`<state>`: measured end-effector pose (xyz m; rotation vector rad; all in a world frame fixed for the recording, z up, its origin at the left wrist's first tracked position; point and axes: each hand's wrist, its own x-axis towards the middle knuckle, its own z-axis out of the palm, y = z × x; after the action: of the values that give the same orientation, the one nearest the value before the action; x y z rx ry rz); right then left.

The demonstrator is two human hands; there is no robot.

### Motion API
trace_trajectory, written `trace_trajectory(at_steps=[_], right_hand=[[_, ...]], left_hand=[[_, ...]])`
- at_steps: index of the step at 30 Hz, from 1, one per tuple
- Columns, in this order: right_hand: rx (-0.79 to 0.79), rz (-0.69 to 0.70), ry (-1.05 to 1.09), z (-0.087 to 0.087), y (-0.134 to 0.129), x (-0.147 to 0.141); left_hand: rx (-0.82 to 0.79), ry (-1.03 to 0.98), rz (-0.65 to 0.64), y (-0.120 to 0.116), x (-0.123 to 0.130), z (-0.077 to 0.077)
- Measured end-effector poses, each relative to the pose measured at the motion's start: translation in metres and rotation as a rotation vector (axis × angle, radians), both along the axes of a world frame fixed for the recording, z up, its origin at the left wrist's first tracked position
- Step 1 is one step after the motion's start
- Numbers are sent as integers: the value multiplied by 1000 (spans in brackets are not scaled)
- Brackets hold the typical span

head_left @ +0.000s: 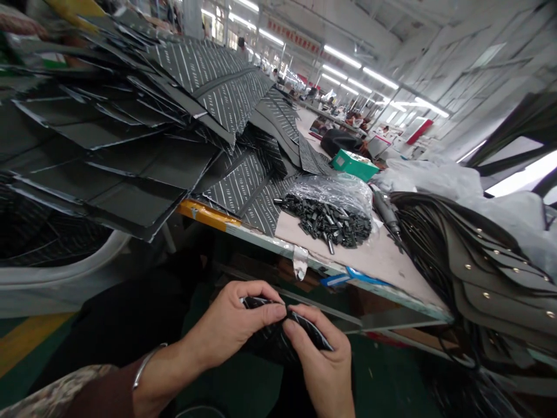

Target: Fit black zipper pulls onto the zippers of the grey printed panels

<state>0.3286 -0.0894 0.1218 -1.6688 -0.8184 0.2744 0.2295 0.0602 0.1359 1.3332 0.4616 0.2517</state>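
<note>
Both hands meet over my lap, just below the table's front edge. My left hand (237,316) pinches one side of a dark fabric piece (311,331) with white markings. My right hand (322,354) grips its other side, thumb and fingers pressed together close to the left fingertips. The fabric is folded between them, and its lower part hangs in shadow. Whatever small part may lie between the fingertips is hidden. Beyond my hands, a plastic bag (335,194) lies open on the table with many small dark metal pieces (326,223) spilling from it.
Stacked dark panels (130,162) overhang the table's left edge (256,232). A green box (354,165), a grey tool (385,212) and dark straps with studs (478,261) lie at the right. Blue tape (348,277) marks the front edge. A white tub (91,267) stands left.
</note>
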Motion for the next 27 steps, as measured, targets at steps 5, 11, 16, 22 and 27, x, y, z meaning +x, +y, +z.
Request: trace_trajectory(at_steps=[5, 11, 16, 22, 27], right_hand=[[157, 79, -338, -1, -1, 0], [220, 23, -507, 4, 3, 4], [197, 64, -127, 8, 6, 19], [344, 84, 386, 6, 10, 12], [342, 26, 901, 8, 19, 5]], left_hand=[[-169, 63, 45, -2, 10, 0], [-368, 15, 48, 0, 18, -3], [-345, -53, -4, -4, 17, -2], [-518, -18, 53, -3, 17, 6], [-430, -8, 28, 2, 17, 10]])
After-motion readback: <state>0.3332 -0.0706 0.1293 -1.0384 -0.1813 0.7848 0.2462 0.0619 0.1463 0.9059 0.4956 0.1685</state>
